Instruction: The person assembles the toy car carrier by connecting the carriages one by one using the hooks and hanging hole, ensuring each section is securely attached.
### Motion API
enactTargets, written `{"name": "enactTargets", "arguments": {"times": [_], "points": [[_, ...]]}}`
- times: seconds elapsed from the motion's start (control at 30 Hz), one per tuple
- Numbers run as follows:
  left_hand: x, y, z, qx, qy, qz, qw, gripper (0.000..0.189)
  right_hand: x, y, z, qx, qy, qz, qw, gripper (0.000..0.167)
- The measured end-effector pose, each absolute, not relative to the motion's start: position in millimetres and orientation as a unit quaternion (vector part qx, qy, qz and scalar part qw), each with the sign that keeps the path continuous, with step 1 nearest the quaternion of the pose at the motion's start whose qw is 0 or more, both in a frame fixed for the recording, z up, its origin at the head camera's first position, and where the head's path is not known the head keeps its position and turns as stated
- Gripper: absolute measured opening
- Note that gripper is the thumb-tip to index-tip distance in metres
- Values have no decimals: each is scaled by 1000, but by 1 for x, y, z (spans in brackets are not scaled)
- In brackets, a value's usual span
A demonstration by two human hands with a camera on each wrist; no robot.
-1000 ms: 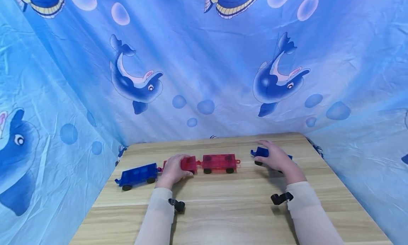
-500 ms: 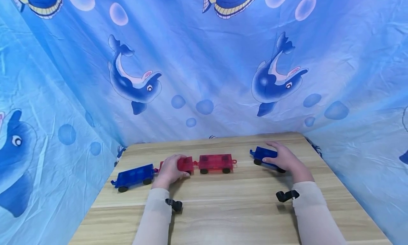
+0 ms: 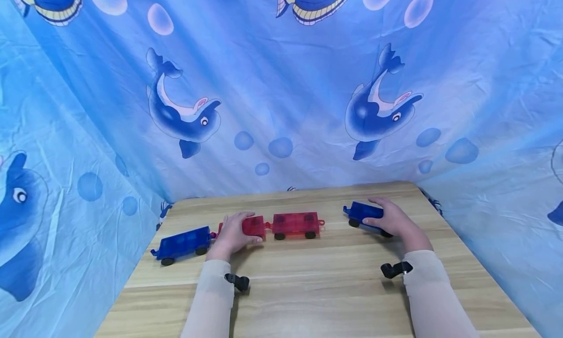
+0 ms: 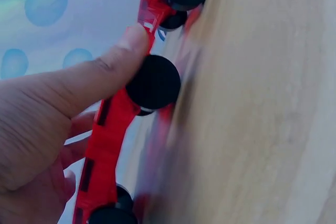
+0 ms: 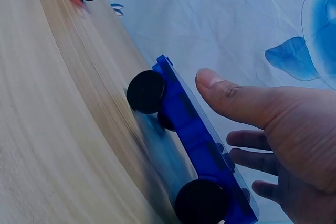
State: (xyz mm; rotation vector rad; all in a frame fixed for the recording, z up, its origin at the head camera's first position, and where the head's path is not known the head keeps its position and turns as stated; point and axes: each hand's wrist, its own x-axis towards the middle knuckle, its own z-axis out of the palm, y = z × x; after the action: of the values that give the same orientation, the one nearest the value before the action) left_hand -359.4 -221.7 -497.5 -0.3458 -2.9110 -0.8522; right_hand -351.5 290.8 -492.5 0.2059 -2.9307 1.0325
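Observation:
My left hand [image 3: 229,236] grips the middle red toy train car [image 3: 253,225], its thumb along the near side and its fingers beyond. A second red car [image 3: 295,224] is hooked on to its right, with a ring at the free end. At its left end a blue car [image 3: 184,243] meets it at the hook, standing slightly askew. Apart from this row, my right hand [image 3: 391,218] hovers around the right end of another blue car [image 3: 362,212], whose hook points left. In the right wrist view a gap shows between the thumb [image 5: 231,95] and that car [image 5: 205,150].
All the cars stand on black wheels on a light wooden table [image 3: 303,284]. A blue curtain [image 3: 272,94] printed with dolphins hangs behind the table and on both sides. Black wrist cameras [image 3: 237,282] are strapped to the sleeves.
My right hand has slid right over the blue car and uncovered more of it. My left hand keeps its hold on the middle red car. The head view has shifted slightly.

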Motion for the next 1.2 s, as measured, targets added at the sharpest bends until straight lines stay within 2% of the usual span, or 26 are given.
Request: {"name": "enactTargets", "arguments": {"times": [0.23,0.67,0.87,1.2], "points": [[-361,-200,-488,-155,-940,-298,58,88,-350,296,-492,58,-941,333,8,86],[-375,-120,-484,-244,-935,-251,49,87,-351,300,-491,50,-942,331,6,85],[-381,-97,-482,-254,-944,-204,58,87,-353,301,-492,50,-943,329,5,88],[-380,-72,-485,-268,-945,-185,38,84,-353,300,-498,55,-943,329,2,88]]}}
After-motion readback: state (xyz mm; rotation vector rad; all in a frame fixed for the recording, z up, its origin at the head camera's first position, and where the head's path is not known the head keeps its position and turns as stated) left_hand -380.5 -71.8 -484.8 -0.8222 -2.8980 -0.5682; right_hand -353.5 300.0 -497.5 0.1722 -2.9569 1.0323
